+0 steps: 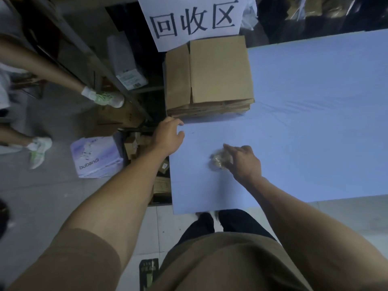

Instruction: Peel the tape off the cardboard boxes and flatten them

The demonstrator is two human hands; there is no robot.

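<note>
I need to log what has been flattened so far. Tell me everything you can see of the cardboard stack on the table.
The cardboard stack is plain brown corrugated board, several flattened boxes laid one on another, their layered edges showing along the near side. The top piece lies flat, with a fold line between a narrower left panel and a wider right one. No tape shows on it. The stack sits at the far left corner of the blue table, under a white paper sign. The left hand hovers just in front of it; contact cannot be told.

Matt brown corrugated cardboard in the boxes [210,80], smooth matt pale blue on the table [315,122], crinkled glossy clear plastic in the tape wad [218,161], matt white paper for the sign [193,19].
</note>
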